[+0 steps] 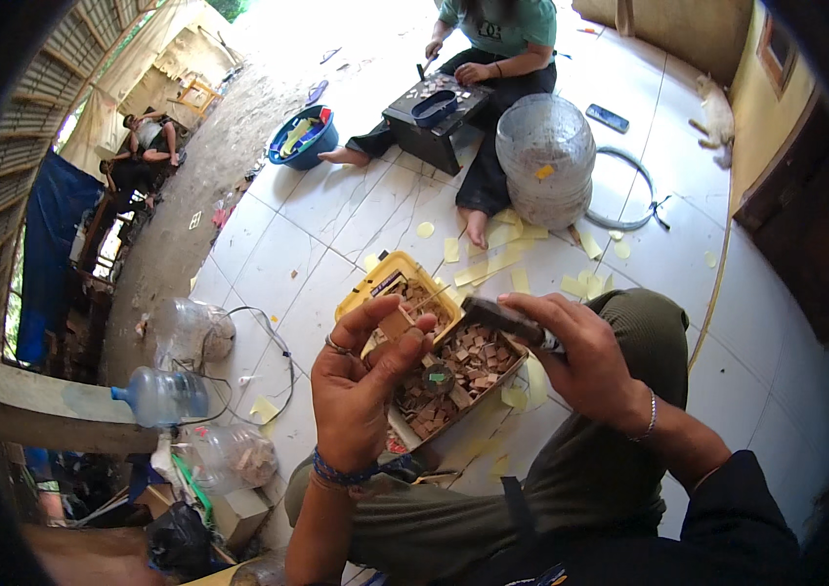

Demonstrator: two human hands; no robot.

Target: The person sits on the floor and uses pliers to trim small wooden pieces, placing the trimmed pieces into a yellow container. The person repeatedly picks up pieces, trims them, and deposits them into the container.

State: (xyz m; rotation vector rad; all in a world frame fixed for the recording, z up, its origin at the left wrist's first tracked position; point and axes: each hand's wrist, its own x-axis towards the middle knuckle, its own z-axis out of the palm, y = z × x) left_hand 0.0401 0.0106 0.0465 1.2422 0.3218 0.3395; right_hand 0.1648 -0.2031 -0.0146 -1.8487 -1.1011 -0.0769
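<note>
My left hand (358, 396) is raised over a box, pinching a small tan wooden block (396, 323) between thumb and fingers. A thin stick (429, 299) juts out beside the block. Close by on the right, my right hand (585, 366) is closed around what looks like a hammer (500, 319), its dark head pointing toward the left hand. Below both hands, the box (512, 369) is full of small brown wooden blocks (473, 354). A round dark object (437, 378) with a green patch lies on them. A yellow tray (354, 294) behind holds more pieces.
Yellow scraps (502, 259) litter the tiled floor. Across from me a person (504, 49) works at a black box-like stand (429, 142). Around are a large plastic container (545, 161), a wire coil (649, 190), a phone (608, 118), a blue basin (303, 146), bottles (168, 395) and a lying cat (715, 112).
</note>
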